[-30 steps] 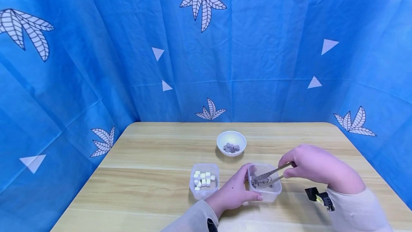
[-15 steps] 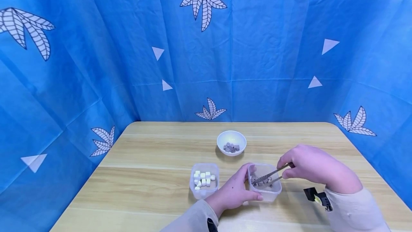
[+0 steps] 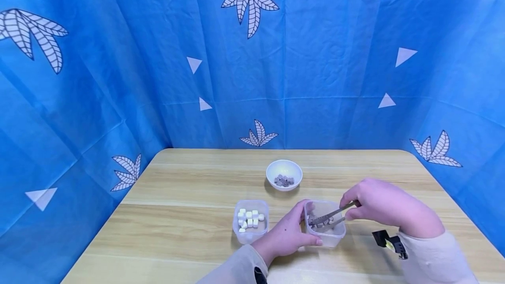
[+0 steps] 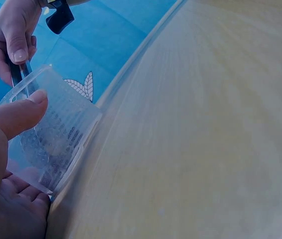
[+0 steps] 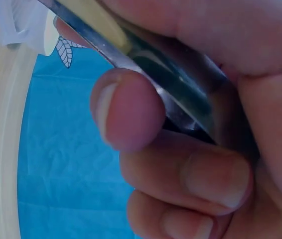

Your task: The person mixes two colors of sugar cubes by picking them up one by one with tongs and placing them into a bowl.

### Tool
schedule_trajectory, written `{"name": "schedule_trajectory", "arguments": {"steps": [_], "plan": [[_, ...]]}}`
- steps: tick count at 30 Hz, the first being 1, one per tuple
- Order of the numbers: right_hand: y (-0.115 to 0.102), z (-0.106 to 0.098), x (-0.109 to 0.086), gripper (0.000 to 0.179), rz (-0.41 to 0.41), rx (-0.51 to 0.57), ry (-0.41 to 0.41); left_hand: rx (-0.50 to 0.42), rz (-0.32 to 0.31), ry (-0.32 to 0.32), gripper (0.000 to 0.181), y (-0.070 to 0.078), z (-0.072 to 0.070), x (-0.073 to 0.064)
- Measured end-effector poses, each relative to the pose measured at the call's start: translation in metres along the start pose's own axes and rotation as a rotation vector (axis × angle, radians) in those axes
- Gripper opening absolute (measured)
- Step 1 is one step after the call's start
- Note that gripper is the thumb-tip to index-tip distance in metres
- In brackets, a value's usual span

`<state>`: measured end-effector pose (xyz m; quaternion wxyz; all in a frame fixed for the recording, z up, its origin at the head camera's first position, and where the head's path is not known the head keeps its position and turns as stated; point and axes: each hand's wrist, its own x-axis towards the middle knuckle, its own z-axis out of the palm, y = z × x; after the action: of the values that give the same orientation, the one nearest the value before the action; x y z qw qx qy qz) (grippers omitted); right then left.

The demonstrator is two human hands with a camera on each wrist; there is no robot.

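My left hand (image 3: pixel 287 232) grips a clear plastic container (image 3: pixel 335 241) from its left side. In the left wrist view the thumb (image 4: pixel 24 113) presses the wall while the other fingers lie beneath and behind it. Metal tongs (image 3: pixel 337 211) are held in my right hand (image 3: pixel 376 203), which pinches them between thumb and fingers. Their tips reach down among dark greyish cubes (image 3: pixel 330 220) inside the container. Whether a cube sits between the tips is too small to tell. Up close, the right wrist view shows the tongs (image 5: pixel 176 84) between thumb and palm.
Left of my left hand stands a second plastic container (image 3: pixel 263 230) with several white cubes (image 3: pixel 249 219). Behind both is a white bowl (image 3: pixel 284 167) holding several greyish cubes (image 3: pixel 284 181). A blue patterned curtain (image 3: pixel 315 65) borders the wooden table (image 3: pixel 181 227).
The tongs' tips have shifted slightly down and left among the cubes, and my right hand has moved a little left with them. My left hand and the containers stay in place.
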<state>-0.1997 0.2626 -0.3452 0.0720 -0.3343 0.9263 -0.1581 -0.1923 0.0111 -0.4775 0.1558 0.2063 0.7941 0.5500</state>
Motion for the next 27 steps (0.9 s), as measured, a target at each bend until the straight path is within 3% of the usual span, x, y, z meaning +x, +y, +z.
{"name": "schedule_trajectory", "arguments": {"steps": [9, 16, 20, 27], "plan": [[0.003, -0.010, -0.007, 0.007, -0.059, 0.016, 0.033, 0.013, 0.006, 0.004, 0.096, 0.002, 0.000, -0.001], [0.006, -0.018, -0.014, 0.012, -0.054, -0.047, 0.082, 0.018, 0.034, -0.003, 0.096, 0.003, -0.001, -0.001], [0.008, -0.022, -0.017, 0.015, -0.048, -0.108, 0.141, 0.009, 0.047, -0.005, 0.094, 0.001, 0.000, 0.000], [0.009, -0.024, -0.018, 0.020, -0.014, -0.151, 0.269, 0.019, 0.015, 0.013, 0.099, 0.000, 0.000, -0.001]]}}
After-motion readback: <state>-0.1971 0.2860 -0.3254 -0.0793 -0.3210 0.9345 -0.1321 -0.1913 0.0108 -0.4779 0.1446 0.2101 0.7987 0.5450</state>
